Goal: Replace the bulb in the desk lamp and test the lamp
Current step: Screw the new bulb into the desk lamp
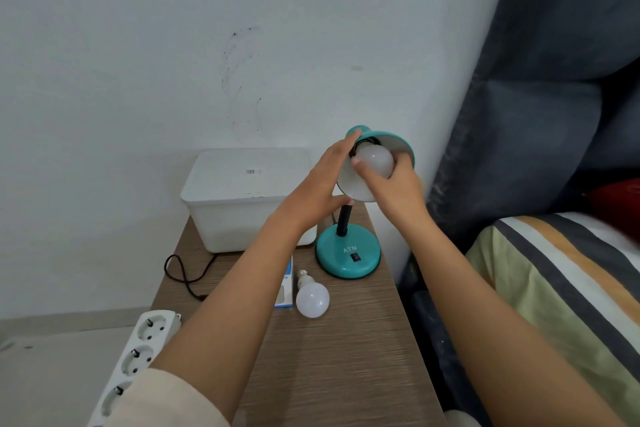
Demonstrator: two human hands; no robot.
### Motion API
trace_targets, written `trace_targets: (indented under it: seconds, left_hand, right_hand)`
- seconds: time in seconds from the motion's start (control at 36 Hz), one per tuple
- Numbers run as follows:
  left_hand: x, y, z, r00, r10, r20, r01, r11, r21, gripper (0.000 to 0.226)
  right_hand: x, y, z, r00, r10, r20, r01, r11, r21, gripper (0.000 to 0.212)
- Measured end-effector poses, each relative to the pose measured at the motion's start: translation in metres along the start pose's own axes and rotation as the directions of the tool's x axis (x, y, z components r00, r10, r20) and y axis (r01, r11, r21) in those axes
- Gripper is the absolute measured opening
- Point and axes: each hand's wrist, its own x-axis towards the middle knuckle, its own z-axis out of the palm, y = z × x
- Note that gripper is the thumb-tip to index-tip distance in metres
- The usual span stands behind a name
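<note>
A teal desk lamp stands on a wooden side table, its round base near the table's right edge. The lamp's shade is tipped toward me. My left hand cups the shade's left side. My right hand grips a white bulb that sits at the socket inside the shade. A second white bulb lies loose on the table in front of the base, its screw cap pointing away from me.
A white lidded box stands at the back of the table. A blue bulb carton lies partly under my left forearm. A black cord and a white power strip sit at left. A bed with striped bedding is at right.
</note>
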Motion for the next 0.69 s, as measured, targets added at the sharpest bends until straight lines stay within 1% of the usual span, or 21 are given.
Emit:
trace_targets:
  seconds: [0.03,0.08,0.11,0.19,0.22,0.28,0.33,0.36,0.47,0.5,0.56,0.61,0.64,0.69]
  left_hand:
    - [0.0,0.0,0.0,1.0,0.0,0.001,0.0,1.0,-0.001,0.095]
    - [0.001,0.0,0.0,1.0,0.0,-0.001,0.0,1.0,0.005,0.095]
    - [0.001,0.0,0.0,1.0,0.001,-0.001,-0.001,1.0,0.01,0.096]
    - [0.001,0.0,-0.001,1.0,0.002,0.007,-0.002,1.0,0.018,0.096]
    - [0.001,0.0,-0.001,1.0,0.002,0.01,-0.003,1.0,0.018,0.096]
    - [0.001,0.0,0.0,1.0,0.008,0.008,-0.008,1.0,0.021,0.095]
    - [0.001,0.0,0.0,1.0,0.01,0.006,-0.01,1.0,0.02,0.094]
    - [0.001,0.0,0.0,1.0,0.01,0.006,-0.01,1.0,0.021,0.094]
    - [0.001,0.001,-0.001,1.0,0.01,0.013,-0.01,1.0,0.025,0.095]
    - [0.001,0.002,-0.001,1.0,0.015,0.015,-0.015,1.0,0.025,0.095]
    - [0.001,0.002,-0.001,1.0,0.01,0.019,-0.011,1.0,0.02,0.094]
    - [0.001,0.002,0.0,1.0,0.004,0.021,-0.004,1.0,0.023,0.095]
    - [0.001,0.001,0.0,1.0,0.002,0.019,-0.003,1.0,0.025,0.095]
    - [0.0,0.001,-0.001,1.0,0.0,0.012,-0.001,1.0,0.029,0.096]
  right_hand:
    - [0.0,0.0,0.0,0.999,-0.041,-0.011,0.041,0.999,-0.029,0.057]
    - [0.001,0.001,0.0,0.998,-0.06,-0.026,0.059,0.997,-0.053,0.052]
    - [0.001,0.001,0.0,0.999,-0.041,-0.027,0.04,0.998,-0.04,0.052]
    - [0.004,-0.002,0.001,0.999,0.032,-0.015,-0.031,0.999,0.019,0.063]
    - [0.003,-0.004,0.001,1.0,0.012,-0.026,-0.012,1.0,0.013,0.066]
    - [0.0,-0.005,0.002,0.995,-0.086,-0.051,0.083,0.995,-0.061,0.069]
    - [-0.003,-0.003,0.002,0.987,-0.149,-0.066,0.141,0.984,-0.11,0.064]
    - [-0.003,-0.002,0.002,0.987,-0.145,-0.072,0.138,0.986,-0.098,0.062]
    - [-0.002,-0.005,0.001,0.995,-0.058,-0.075,0.06,0.998,0.022,0.059]
    - [-0.002,-0.005,0.001,0.993,-0.075,-0.091,0.077,0.997,0.016,0.06]
    - [-0.005,-0.004,0.003,0.979,-0.168,-0.116,0.162,0.985,-0.061,0.063]
    - [-0.008,0.0,0.004,0.961,-0.249,-0.118,0.233,0.963,-0.135,0.058]
    - [-0.007,0.002,0.004,0.959,-0.253,-0.125,0.236,0.962,-0.134,0.055]
    - [-0.007,0.0,0.0,0.973,-0.179,-0.144,0.173,0.984,-0.051,0.052]
